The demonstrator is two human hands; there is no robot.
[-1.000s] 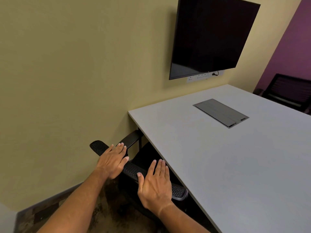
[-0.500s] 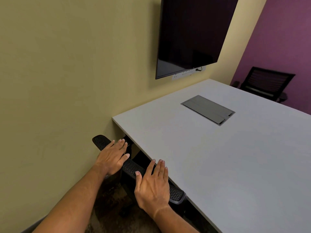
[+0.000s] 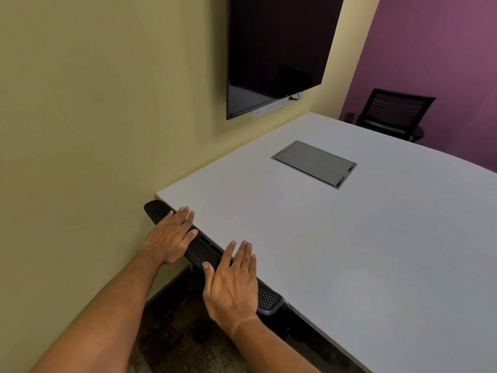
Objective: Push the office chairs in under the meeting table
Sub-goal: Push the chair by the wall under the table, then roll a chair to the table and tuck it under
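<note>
A black mesh-backed office chair (image 3: 202,251) stands at the near left edge of the grey meeting table (image 3: 349,238). Only the top rim of its backrest shows, tight against the table edge; the seat and arms are hidden beneath the tabletop. My left hand (image 3: 169,238) lies flat on the left part of the backrest top, fingers spread and reaching the table edge. My right hand (image 3: 232,281) presses flat on the right part, fingertips over the table edge. Neither hand grips. A second black office chair (image 3: 392,114) stands at the far side, by the purple wall.
A beige wall runs close along the left of the chair. A dark wall-mounted screen (image 3: 277,49) hangs above the table's far end. A grey cable hatch (image 3: 313,163) is set into the tabletop. Dark patterned carpet (image 3: 172,332) lies below.
The chair has slid in under the table; its armrest and seat have gone out of sight, and the backrest now meets the table edge. Both hands moved forward with it.
</note>
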